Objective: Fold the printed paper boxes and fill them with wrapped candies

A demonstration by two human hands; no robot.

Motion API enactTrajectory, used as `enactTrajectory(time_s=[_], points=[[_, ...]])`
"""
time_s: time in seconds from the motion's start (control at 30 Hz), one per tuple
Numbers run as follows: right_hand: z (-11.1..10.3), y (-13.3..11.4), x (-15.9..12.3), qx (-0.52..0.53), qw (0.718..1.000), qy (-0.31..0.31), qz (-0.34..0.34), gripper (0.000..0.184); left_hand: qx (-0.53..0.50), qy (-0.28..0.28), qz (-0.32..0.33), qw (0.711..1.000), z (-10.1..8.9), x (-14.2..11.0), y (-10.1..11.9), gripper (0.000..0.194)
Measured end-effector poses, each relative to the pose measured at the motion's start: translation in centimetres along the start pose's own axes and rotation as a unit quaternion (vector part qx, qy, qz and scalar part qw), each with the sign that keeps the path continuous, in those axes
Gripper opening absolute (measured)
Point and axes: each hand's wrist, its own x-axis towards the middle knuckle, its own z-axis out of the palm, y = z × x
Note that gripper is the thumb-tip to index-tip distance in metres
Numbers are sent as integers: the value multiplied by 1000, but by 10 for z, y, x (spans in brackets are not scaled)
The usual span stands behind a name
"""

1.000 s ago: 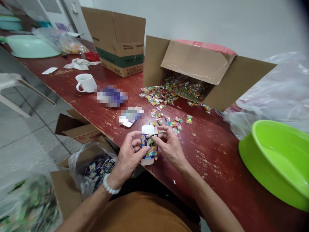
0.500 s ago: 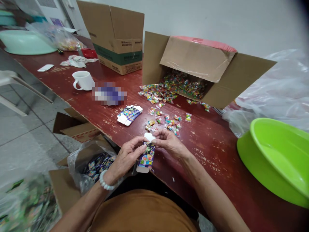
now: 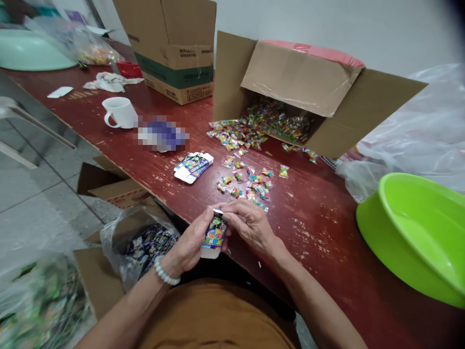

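A small printed candy box, dark blue with bright pictures, is between my hands at the table's front edge. My left hand is closed around its left side, thumb near the top. With its fingers at the box's upper end, my right hand pinches the white top flap, which is partly hidden. The lower flap sticks out towards me. Just beyond my hands lie several wrapped candies. A stack of flat candy boxes rests to their left.
An open cardboard carton on its side spills candies. A lime green basin stands at right, a white mug at left beside a blurred-out purple item. Below the table edge, a lined carton holds dark packets. A taller carton stands behind.
The box has been lowered and tilted, and its top flap, upright before, is now folded over under my right fingers. My left hand has shifted its hold down the side. The view has tipped slightly.
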Motion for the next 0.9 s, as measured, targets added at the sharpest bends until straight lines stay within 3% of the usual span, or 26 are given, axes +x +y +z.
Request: enactTrajectory(time_s=[0.17,0.33,0.4,0.53,0.7,0.9], points=[[4,-1,1,73,989,14,129,16,17,51,4,999,4,5,-8,63],[0,2,13,222,946,-29,234,28,80,64,25,994,4,7,-11,69],[-1,3,14,218,948,-21,232,28,97,59,33,993,4,6,-11,69],[3,6,7,87,982,30,163,19,109,62,21,992,5,6,-11,69],[7,3,8,12,988,70,140,14,131,83,39,987,4,8,-12,69],[2,2,16,124,976,-37,178,22,148,62,33,986,2,7,-5,69]])
